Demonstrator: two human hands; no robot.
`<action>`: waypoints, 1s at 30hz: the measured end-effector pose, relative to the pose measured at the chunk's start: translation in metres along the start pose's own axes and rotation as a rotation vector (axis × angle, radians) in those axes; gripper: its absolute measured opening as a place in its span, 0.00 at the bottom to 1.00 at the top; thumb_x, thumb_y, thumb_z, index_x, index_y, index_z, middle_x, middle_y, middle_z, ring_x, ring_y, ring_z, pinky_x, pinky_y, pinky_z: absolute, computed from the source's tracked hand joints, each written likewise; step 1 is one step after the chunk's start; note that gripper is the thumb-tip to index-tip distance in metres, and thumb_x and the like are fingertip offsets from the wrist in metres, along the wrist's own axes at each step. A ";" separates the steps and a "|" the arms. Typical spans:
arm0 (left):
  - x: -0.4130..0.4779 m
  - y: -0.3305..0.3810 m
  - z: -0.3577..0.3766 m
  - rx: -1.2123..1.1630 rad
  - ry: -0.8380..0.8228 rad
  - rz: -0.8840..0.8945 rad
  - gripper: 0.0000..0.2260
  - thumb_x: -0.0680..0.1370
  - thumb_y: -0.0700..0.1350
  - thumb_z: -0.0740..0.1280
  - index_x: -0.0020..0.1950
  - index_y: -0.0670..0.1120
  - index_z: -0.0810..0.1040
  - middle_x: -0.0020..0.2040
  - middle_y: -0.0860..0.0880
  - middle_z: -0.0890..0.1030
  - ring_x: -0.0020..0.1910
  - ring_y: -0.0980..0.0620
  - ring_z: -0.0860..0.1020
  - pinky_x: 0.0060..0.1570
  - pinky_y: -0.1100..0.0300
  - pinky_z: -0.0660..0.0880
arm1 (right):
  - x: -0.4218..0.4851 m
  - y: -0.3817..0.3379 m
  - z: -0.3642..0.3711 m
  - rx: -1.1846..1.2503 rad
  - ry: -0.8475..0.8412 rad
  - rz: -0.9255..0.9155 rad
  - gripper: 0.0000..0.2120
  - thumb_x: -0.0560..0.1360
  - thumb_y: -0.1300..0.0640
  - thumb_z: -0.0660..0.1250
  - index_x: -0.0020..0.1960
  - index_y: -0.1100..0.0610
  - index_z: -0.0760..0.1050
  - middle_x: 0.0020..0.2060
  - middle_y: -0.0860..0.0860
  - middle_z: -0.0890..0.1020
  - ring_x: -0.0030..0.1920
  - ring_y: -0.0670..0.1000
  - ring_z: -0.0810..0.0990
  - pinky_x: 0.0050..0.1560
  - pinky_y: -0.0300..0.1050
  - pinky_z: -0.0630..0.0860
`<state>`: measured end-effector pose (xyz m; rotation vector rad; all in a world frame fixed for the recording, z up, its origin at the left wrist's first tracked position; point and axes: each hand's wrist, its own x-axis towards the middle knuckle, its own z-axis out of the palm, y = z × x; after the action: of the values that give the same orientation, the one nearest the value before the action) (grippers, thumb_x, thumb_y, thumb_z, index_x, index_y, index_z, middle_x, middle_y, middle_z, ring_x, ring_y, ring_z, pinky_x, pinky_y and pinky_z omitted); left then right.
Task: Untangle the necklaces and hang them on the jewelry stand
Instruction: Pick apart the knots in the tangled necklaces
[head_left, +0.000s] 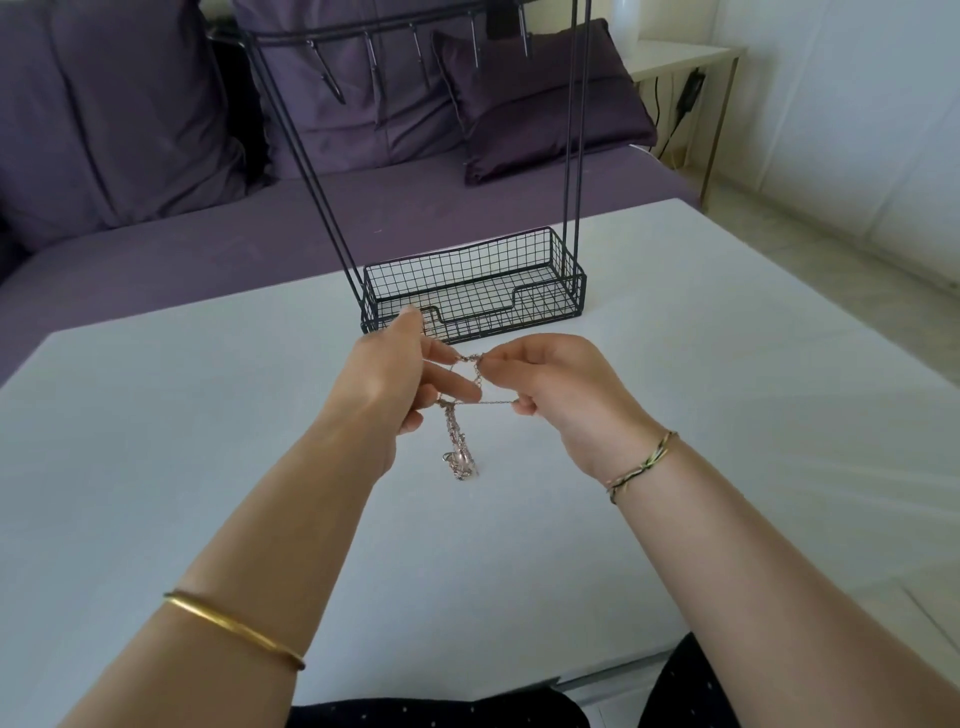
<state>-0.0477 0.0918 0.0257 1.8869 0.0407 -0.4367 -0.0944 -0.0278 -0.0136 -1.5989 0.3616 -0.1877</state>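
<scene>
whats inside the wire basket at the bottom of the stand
Through the mesh of the wire basket only the white table shows; the necklaces are held outside it. The left hand covers its near left corner, so that bit cannot be checked.

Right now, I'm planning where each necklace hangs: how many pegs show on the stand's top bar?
5 pegs along the jewelry stand's top bar: far left, left of centre, centre, right of centre, far right. The frame edge crops the bar, so more may be hidden.

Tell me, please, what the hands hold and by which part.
The left hand and right hand pinch the tangled necklaces by their upper strands; the bunch hangs below.
</scene>
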 end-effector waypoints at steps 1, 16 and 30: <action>0.001 0.000 -0.001 -0.011 0.018 0.006 0.19 0.82 0.52 0.52 0.43 0.44 0.77 0.29 0.48 0.82 0.27 0.54 0.66 0.31 0.61 0.65 | 0.001 0.000 -0.001 0.005 -0.001 0.016 0.08 0.73 0.61 0.69 0.36 0.54 0.78 0.25 0.43 0.74 0.28 0.43 0.70 0.41 0.40 0.71; 0.005 0.003 -0.003 -0.287 0.144 0.066 0.13 0.78 0.36 0.56 0.42 0.44 0.79 0.31 0.51 0.73 0.25 0.57 0.67 0.21 0.68 0.66 | -0.001 -0.008 -0.001 0.307 -0.134 0.245 0.09 0.77 0.65 0.61 0.38 0.60 0.72 0.36 0.54 0.76 0.31 0.49 0.74 0.43 0.47 0.74; 0.000 0.000 0.006 -0.043 0.011 0.067 0.11 0.76 0.50 0.69 0.46 0.42 0.81 0.33 0.48 0.71 0.27 0.56 0.69 0.23 0.68 0.71 | 0.000 -0.009 0.001 0.472 -0.016 0.263 0.09 0.77 0.65 0.60 0.37 0.59 0.72 0.34 0.53 0.76 0.30 0.48 0.72 0.44 0.46 0.76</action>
<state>-0.0496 0.0867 0.0244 1.8432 -0.0065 -0.3770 -0.0932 -0.0266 -0.0051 -1.0758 0.4721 -0.0514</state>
